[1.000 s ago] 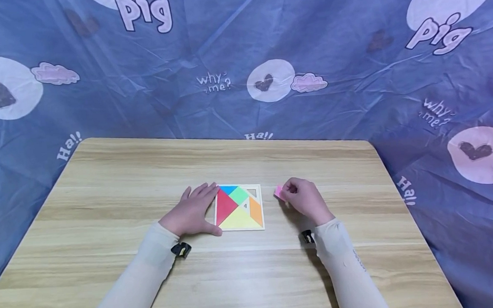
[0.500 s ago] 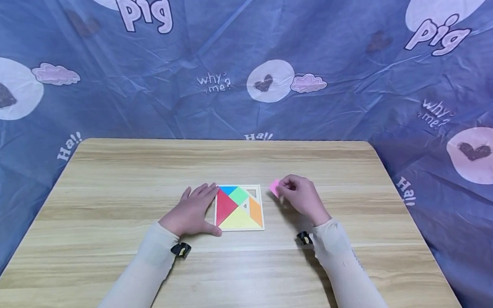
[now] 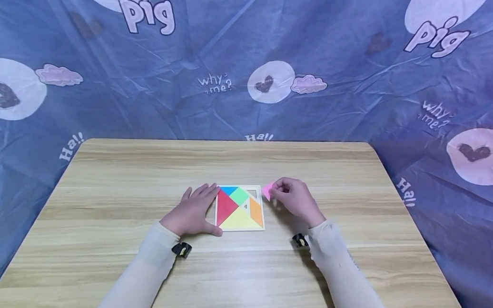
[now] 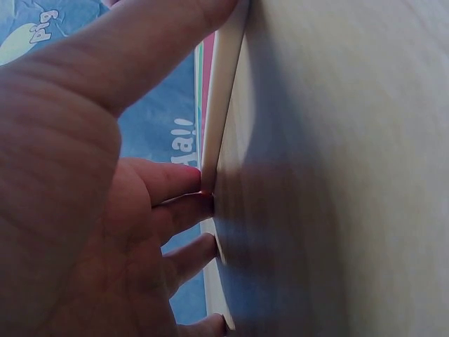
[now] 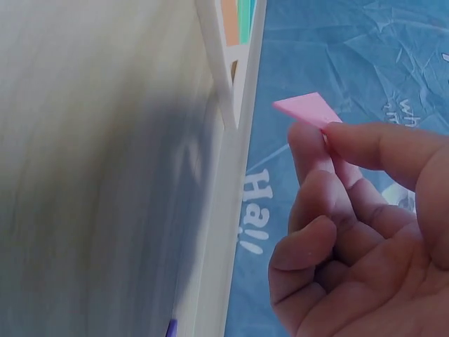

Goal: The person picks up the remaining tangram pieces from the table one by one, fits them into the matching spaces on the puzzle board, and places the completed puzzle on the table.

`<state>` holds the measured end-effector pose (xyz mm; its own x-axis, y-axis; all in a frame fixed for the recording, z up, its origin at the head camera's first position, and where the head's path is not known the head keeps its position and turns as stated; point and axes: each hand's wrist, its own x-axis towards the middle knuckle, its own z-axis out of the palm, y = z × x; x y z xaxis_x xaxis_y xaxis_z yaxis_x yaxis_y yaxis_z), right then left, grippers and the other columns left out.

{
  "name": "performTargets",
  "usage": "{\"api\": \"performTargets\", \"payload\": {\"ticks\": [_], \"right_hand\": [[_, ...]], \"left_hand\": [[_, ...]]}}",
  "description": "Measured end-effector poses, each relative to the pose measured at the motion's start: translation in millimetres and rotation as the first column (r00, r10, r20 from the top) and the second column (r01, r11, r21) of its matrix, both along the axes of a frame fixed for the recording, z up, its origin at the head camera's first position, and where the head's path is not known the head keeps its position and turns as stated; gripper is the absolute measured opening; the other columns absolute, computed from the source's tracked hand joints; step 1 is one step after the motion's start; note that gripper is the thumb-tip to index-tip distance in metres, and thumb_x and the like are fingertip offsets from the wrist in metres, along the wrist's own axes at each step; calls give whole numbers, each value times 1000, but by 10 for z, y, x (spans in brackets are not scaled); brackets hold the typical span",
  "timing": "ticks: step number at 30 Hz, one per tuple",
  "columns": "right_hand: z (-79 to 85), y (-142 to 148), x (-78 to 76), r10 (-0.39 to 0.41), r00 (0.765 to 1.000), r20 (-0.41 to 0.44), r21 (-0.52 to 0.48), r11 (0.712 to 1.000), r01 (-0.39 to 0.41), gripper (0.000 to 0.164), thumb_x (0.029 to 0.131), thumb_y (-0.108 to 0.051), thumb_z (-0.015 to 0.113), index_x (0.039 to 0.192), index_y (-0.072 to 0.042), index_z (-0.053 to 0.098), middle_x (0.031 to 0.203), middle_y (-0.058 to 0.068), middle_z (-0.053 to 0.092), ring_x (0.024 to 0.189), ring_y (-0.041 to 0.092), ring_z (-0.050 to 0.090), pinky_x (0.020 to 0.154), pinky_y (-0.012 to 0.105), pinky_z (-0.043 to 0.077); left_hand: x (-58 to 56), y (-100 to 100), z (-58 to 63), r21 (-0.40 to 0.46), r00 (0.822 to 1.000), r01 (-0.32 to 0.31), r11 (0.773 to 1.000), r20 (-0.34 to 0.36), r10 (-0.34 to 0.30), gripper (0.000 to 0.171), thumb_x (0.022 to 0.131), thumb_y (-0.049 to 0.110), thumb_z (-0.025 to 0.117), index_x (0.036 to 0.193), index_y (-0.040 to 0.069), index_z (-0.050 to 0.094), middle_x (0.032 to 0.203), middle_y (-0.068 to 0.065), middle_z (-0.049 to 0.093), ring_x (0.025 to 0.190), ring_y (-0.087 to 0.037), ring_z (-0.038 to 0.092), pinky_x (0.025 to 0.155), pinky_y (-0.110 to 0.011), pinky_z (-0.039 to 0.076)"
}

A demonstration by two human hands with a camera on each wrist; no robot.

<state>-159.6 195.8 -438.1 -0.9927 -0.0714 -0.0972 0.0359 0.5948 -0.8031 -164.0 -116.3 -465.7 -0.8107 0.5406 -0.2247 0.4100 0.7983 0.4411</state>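
Observation:
A tangram tray [image 3: 243,229] lies on the table, with red [image 3: 225,207], yellow, orange, green and blue pieces set in it. Two bare gaps show, at its upper right corner and near its middle. My left hand [image 3: 192,212] rests along the tray's left side, fingers spread; its thumb and fingertips touch the edge in the left wrist view. Between thumb and forefinger, my right hand [image 3: 296,198] pinches a pink triangular tangram piece [image 5: 309,109], raised just right of the tray. The other fingers of that hand are curled in.
The wooden table [image 3: 144,170] reaches back to a blue printed curtain [image 3: 222,46]. In the right wrist view, the tip of a small purple thing [image 5: 172,328] shows on the table below the right hand. Dark wrist cameras [image 3: 182,249] sit at both cuffs.
My right hand has moved left with the pink piece, bringing it from some way off to close by the tray's upper right edge. The left hand and tray have stayed put.

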Motion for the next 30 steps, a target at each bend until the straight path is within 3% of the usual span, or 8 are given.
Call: {"api": "performTargets", "payload": {"ticks": [7, 15, 30], "right_hand": [[-29, -124, -3, 21, 1000, -11, 2, 1000, -21, 8, 95, -15, 73, 91, -8, 74, 79, 6, 68, 69, 16, 56, 68, 30, 48], [-94, -289, -23, 64, 998, 24, 14, 998, -64, 10, 96, -16, 72, 87, -11, 74, 74, 4, 64, 64, 16, 52, 59, 27, 43], [-150, -463, -48, 135, 982, 132, 91, 985, -147, 15, 95, -17, 68, 81, -11, 69, 75, 0, 59, 70, 16, 52, 66, 29, 44]], "left_hand": [[-13, -10, -9, 11, 1000, 2, 1000, -2, -2, 129, 70, 63, 88, 165, 7, 21, 171, -11, 24, 158, -35, 17, 125, -65, 7], [-24, -22, 0, 9, 1000, 3, 1000, 3, -3, 128, 71, 63, 88, 165, 7, 21, 171, -11, 23, 158, -35, 17, 125, -65, 7], [-19, -21, 27, 4, 1000, -1, 1000, 14, 1, 128, 71, 62, 88, 166, 8, 21, 172, -10, 22, 158, -36, 16, 125, -64, 6]]}}
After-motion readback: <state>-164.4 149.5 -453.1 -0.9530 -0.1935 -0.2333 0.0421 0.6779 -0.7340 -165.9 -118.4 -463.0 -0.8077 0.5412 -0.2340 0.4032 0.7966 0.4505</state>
